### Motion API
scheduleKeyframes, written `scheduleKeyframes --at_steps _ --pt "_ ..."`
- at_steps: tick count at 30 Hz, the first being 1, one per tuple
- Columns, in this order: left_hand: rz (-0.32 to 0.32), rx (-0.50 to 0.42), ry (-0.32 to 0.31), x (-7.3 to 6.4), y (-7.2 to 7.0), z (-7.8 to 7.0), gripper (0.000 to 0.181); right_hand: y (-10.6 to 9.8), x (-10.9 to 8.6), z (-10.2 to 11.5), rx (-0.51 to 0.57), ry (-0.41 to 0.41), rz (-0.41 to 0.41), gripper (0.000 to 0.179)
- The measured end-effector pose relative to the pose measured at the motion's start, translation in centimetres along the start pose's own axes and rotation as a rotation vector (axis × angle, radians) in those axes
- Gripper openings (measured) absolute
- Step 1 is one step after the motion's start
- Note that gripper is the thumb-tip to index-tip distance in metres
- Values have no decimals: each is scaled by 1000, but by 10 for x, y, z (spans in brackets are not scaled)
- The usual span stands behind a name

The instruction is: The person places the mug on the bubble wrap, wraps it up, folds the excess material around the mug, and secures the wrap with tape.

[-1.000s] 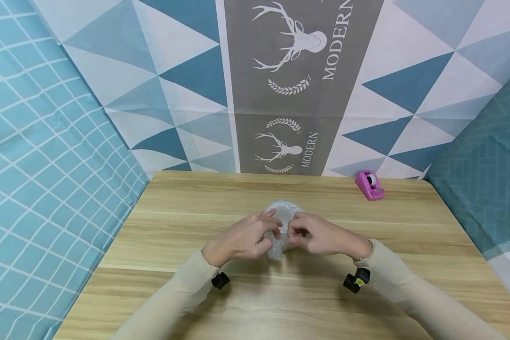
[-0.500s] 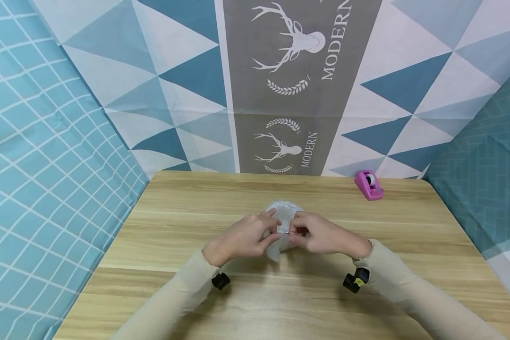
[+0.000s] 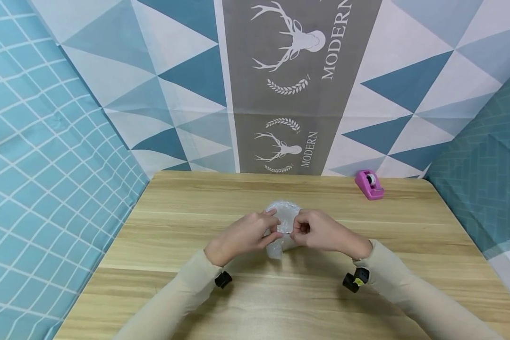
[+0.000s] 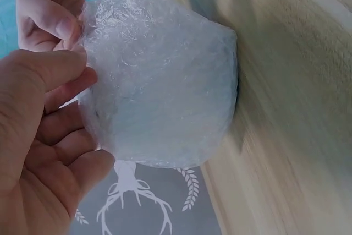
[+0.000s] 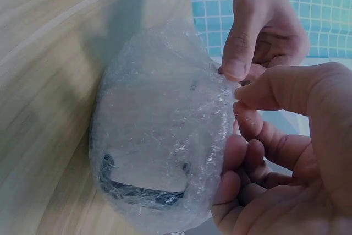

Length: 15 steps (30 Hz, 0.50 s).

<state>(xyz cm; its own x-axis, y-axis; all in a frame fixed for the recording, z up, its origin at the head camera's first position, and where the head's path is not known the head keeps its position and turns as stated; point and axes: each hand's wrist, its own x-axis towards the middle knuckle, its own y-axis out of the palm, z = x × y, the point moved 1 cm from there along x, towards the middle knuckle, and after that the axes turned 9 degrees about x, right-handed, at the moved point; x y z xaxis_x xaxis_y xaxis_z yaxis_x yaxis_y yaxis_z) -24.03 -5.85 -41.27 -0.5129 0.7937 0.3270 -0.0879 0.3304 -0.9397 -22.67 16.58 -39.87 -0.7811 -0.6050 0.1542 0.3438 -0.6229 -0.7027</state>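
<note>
A rounded bundle in clear bubble wrap (image 3: 287,215) stands on the table between the two hands. Through the wrap (image 5: 148,130) a dark curved band shows low on one side; what is inside cannot be told. My left hand (image 3: 250,233) pinches the wrap's top edge between thumb and index finger, its other fingers lying against the bundle (image 4: 165,81). Facing it, my right hand (image 3: 323,230) pinches the same edge, thumb to index finger, the rest curled beside it. The fingertips of both hands are close together. A thin shiny line runs between them in the head view.
A pink tape dispenser (image 3: 369,185) stands near the table's back right corner. The wooden table (image 3: 187,198) meets a patterned cloth backdrop (image 3: 195,94) behind, with a blue checked cloth (image 3: 46,156) to the left.
My right hand has shifted slightly up and right along the edge. My left hand stays nearly in place, its thumb drawn closer to the index finger. The bundle and tape dispenser stand where they were.
</note>
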Motion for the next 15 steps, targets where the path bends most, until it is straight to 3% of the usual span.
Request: scheduleKeyframes --at_steps 7,15 --pt "-21 33 4 -1 0 1 19 0 0 0 -20 7 -26 19" --pt "-101 -37 9 -3 3 4 24 -4 -2 0 -13 20 10 19"
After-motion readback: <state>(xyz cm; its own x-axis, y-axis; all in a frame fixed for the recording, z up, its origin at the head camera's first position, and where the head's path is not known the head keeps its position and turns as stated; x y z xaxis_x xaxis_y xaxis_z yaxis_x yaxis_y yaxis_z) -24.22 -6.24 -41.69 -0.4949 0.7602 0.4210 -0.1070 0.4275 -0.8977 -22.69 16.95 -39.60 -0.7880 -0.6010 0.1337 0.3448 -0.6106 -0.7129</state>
